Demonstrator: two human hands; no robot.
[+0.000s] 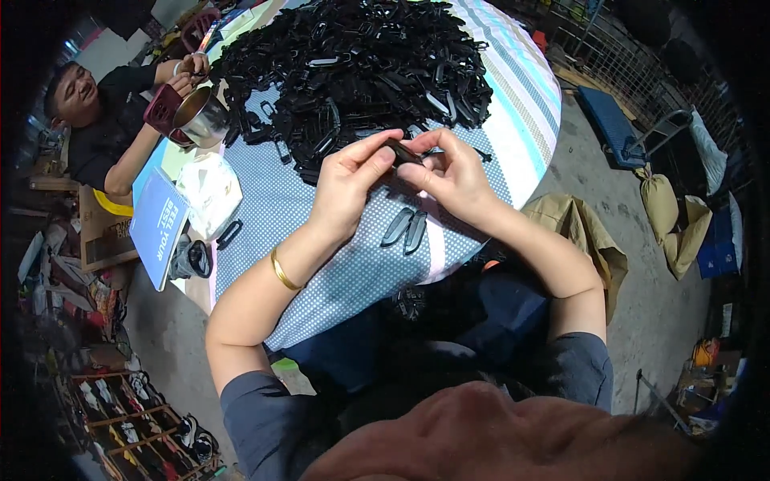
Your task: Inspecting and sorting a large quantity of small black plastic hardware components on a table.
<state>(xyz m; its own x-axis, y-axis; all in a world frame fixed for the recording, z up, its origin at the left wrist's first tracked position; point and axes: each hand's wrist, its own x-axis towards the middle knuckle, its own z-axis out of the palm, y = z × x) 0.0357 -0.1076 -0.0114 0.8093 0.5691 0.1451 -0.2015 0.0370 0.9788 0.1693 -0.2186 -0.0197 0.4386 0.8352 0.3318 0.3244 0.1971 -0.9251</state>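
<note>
Both my hands meet above the table, pinching one small, dark, elongated plastic part (403, 152) between them. My left hand (350, 180) grips its left end with thumb and fingers. At its other end, my right hand (453, 175) has thumb and fingers closed on it. The fingers partly cover the part, so its exact kind cannot be made out. Just below my hands, two slim dark parts with greyish faces (405, 231) lie side by side on the cloth. Beyond my fingers rises a large heap of similar black plastic pieces (361, 68).
A patterned cloth covers the round table (265, 240). At left are a blue notebook (160, 220), a clear plastic bag (207, 192), a dark roll (191, 258) and a metal pot (200, 118). Another person (100, 120) sits far left, hands at the table. Brown sacking (589, 236) hangs right.
</note>
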